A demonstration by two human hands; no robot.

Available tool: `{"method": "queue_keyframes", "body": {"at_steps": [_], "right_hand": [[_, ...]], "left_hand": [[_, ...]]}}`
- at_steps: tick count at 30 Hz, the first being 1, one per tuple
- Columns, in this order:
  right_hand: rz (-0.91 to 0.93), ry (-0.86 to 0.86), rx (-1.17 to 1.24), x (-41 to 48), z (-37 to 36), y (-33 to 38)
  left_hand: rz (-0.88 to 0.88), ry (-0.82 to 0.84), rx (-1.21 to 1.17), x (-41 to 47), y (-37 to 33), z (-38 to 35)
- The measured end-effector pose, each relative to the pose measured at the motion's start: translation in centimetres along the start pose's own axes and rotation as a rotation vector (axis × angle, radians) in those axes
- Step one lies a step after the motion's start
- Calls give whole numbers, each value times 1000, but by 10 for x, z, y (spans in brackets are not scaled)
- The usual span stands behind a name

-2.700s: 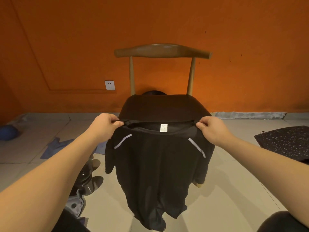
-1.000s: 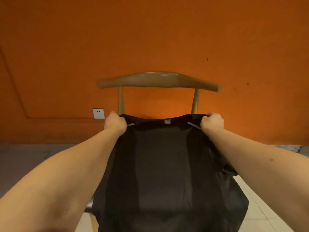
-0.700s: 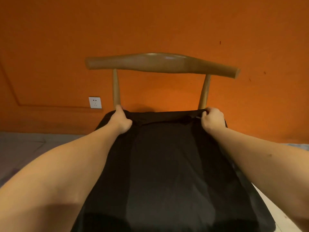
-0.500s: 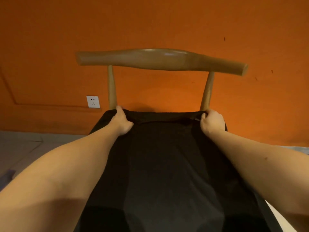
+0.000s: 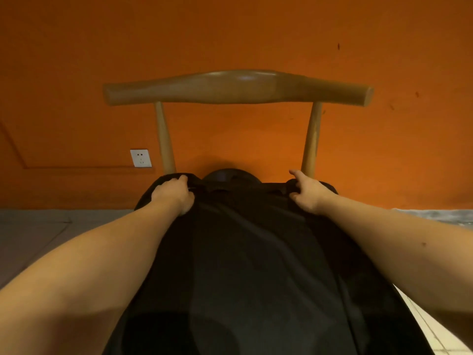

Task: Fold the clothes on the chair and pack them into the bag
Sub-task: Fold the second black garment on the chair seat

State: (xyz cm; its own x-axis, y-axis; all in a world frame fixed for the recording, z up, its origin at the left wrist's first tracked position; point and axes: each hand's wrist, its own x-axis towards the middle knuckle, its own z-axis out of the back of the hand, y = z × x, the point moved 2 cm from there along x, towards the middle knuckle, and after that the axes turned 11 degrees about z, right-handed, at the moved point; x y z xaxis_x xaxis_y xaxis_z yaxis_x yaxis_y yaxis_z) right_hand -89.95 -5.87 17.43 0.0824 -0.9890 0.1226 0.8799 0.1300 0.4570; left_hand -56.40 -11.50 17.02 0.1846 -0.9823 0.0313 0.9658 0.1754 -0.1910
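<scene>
An orange wall (image 5: 230,26) fills the room beyond both grips. Under them a black shirt (image 5: 243,252) lies spread across the chair's seat, running from the two grips back toward the person and hanging off the seat's near edge. Its far edge sits just short of the back posts. The wooden chair (image 5: 238,87) stands against the wall, its curved top rail high above the grips and one post rising just beyond each of them. Grey floor (image 5: 33,234) shows out to the left of the left grip, and a paler strip lies out past the right forearm. The left grip (image 5: 174,194) is closed on the shirt's far left corner, fingers curled down into the cloth. The right grip (image 5: 307,193) has its fingers bunched into the far right corner, with the thumb lifted clear. Between the two grips a dark rounded shape (image 5: 229,175) pokes up behind the shirt's edge; I cannot tell what it is. A white wall socket (image 5: 140,158) sits up and left of the left grip.
</scene>
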Motion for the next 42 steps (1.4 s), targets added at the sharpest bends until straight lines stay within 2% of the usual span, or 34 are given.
{"method": "queue_keyframes", "body": {"at_steps": [2, 5, 10, 16, 21, 24, 28, 31, 34, 42], "right_hand": [[-19, -59, -57, -7, 8, 9], [-98, -240, -4, -30, 23, 20], [-84, -286, 78, -108, 35, 37], [-64, -308, 184, -224, 25, 55], [-236, -309, 176, -288, -8, 44], [-353, -302, 232, -298, -33, 3], [-511, -395, 255, -334, -15, 40], [-483, -426, 194, -347, -13, 57], [-485, -377, 240, -351, -23, 58], [-619, -349, 567, -360, -32, 47]], "left_hand": [[-46, -51, 15, -16, 0, 9], [-114, -13, -1, -55, -2, 19], [-256, 11, -78, -152, -1, 27], [-315, 33, -196, -268, -10, 19], [-343, 93, -131, -327, -22, 8], [-376, 115, -105, -352, -27, 9], [-382, 138, -85, -378, -31, 9], [-385, 143, -49, -388, -31, 0], [-377, 130, -18, -390, -29, -12], [-319, -1, 10, -390, -45, -18]]}}
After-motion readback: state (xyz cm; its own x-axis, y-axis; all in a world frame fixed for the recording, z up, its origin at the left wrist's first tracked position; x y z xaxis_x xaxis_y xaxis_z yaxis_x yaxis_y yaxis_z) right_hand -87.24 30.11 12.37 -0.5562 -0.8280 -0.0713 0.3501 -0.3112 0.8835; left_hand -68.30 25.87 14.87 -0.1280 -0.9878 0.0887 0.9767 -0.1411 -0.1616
